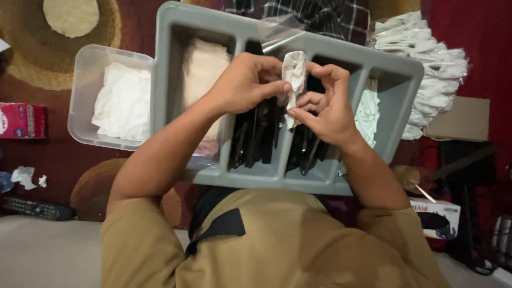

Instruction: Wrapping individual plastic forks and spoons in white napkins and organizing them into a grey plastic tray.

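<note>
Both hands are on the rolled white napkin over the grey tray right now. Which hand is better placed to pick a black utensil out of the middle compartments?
Probably the right hand. It only pinches the napkin at its lower end, directly above the black utensils, while the left hand grips the roll higher up.

Red rectangular box [21, 120] at far left edge, on dark red floor. White carton with red and blue print [437, 216] at lower right, dark opening on its face. Plain brown cardboard box [461, 120] at right. Clear plastic bag of wrapped white utensils [432, 69] at upper right, beside grey tray [176, 32].
</note>
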